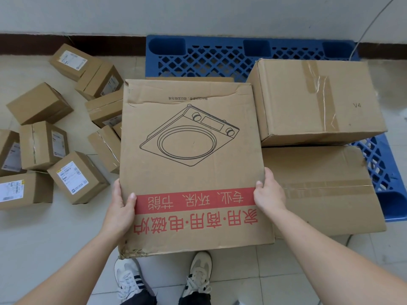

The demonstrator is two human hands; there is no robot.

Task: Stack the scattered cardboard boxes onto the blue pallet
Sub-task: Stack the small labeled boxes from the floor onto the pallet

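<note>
I hold a large flat cardboard box (189, 150), printed with a cooker drawing and a red band, in front of me above the floor. My left hand (121, 208) grips its left edge, thumb on top. My right hand (268, 194) grips its right edge the same way. The blue pallet (211, 56) lies against the wall beyond the box. Two big taped boxes sit on the pallet's right side: one at the back (315, 100), one nearer (326, 190). Another box edge (189, 79) shows just behind the held box.
Several small labelled cardboard boxes (74, 177) lie scattered on the tiled floor to the left. A grey cable (370, 23) hangs down the wall at the right. My two shoes (163, 276) stand on the tiles below the held box.
</note>
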